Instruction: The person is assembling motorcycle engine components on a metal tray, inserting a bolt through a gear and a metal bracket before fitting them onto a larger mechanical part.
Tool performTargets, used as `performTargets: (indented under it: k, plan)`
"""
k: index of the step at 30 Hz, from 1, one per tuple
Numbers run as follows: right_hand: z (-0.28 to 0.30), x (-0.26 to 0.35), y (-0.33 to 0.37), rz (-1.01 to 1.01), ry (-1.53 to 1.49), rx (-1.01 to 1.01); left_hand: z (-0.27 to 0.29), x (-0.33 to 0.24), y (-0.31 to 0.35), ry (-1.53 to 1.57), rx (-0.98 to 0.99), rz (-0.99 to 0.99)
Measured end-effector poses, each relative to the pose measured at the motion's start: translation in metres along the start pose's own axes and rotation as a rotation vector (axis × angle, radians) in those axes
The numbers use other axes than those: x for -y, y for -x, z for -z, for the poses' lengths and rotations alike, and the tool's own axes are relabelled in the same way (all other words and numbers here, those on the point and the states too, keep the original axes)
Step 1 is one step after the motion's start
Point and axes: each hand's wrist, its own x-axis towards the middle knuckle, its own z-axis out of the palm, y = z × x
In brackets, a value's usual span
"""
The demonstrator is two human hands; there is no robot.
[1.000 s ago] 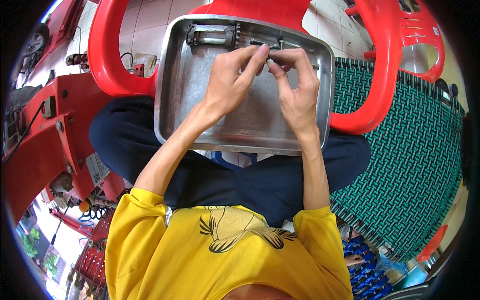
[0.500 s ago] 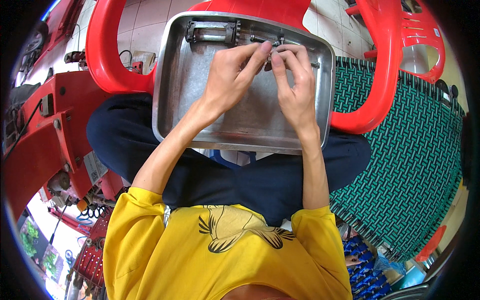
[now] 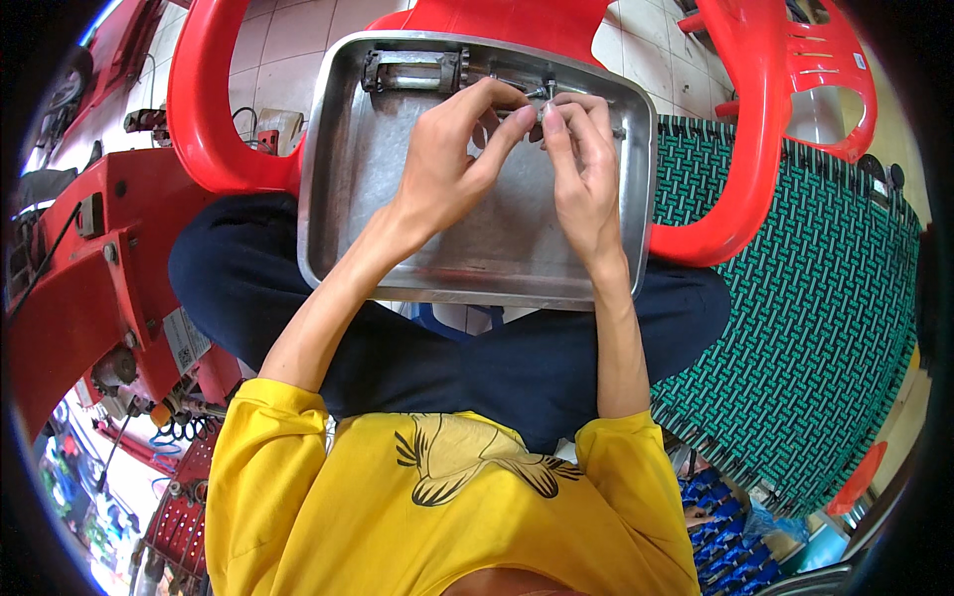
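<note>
My left hand [image 3: 452,154] and my right hand [image 3: 586,174] meet over the far right part of a metal tray [image 3: 477,295]. Both have thumb and fingers pinched together, tip to tip. Whatever sits between the fingertips is small and mostly covered, so I cannot make it out. Just beyond the fingers lies a thin dark metal piece with a short upright pin [image 3: 552,87]. A cage-like metal part [image 3: 415,72], with bars between two dark toothed ends, rests at the tray's far left.
Under the tray's far side stands a red plastic chair [image 3: 730,214] with arms at both sides. A green woven lounger [image 3: 795,328] is to the right. Red machinery [image 3: 75,283] fills the left. Another red chair [image 3: 830,84] stands at the far right.
The tray and chair appear slightly further left in view. My left hand's fingers have curled and shifted a little; both hands stay pinched together at the same spot over the tray.
</note>
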Motion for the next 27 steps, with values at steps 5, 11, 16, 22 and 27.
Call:
performTargets:
  k: [5, 11, 16, 22, 27]
  plan:
    - [-0.002, 0.002, 0.001, 0.016, 0.0, 0.024, 0.001, -0.001, -0.001, 0.006, -0.048, 0.004]
    - [-0.003, 0.001, 0.002, 0.015, 0.056, 0.051, 0.001, 0.003, -0.002, -0.049, -0.047, 0.052]
    - [-0.005, -0.007, 0.003, 0.043, 0.137, 0.069, 0.004, 0.0, -0.001, -0.171, -0.002, 0.191]
    - [-0.007, -0.005, 0.004, -0.01, 0.123, 0.093, 0.004, -0.001, -0.001, -0.217, -0.015, 0.222]
    - [-0.005, 0.0, 0.002, 0.012, 0.104, 0.037, 0.003, 0.001, 0.0, -0.136, 0.017, 0.217]
